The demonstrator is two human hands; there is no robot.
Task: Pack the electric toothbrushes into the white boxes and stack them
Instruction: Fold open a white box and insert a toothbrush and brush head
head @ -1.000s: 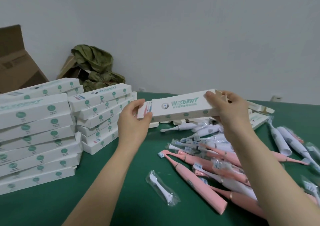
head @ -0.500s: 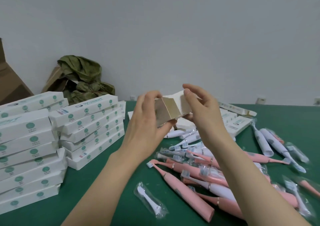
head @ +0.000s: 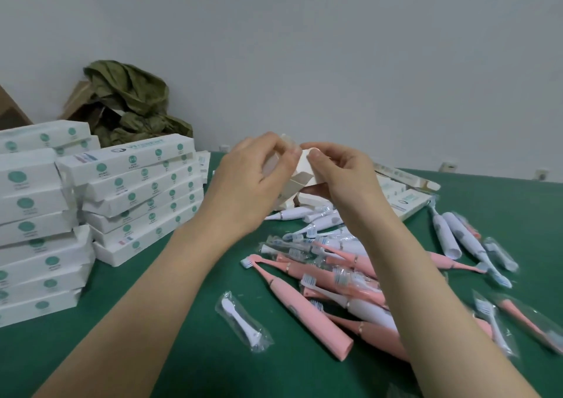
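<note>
- A white box is held up between both hands above the green bench, in front of the pile of loose toothbrushes.
- The box is seen end-on: its open end faces the camera, and its long axis runs away from the viewer toward the wall.
- A brownish inner flap is seen at the near end; the flaps are blurred, so their exact fold cannot be told.
- The left grip is curled round the box's left side, with its fingertips pinching at the top edge.
- The right grip is clasped on the right side, its thumb pressed on the top flap.
- A pink toothbrush lies on the bench below the hands, its bristle head pointing far-left and its handle end near-right.
- White toothbrushes lie to the right, their bristle ends mostly pointing near-right.
- A bagged brush head lies apart, just left of the pile.
- Two stacks of packed boxes stand on the left, their long axes running left to right and rising slightly to the right.
- Flat boxes lie behind the right forearm.
</note>
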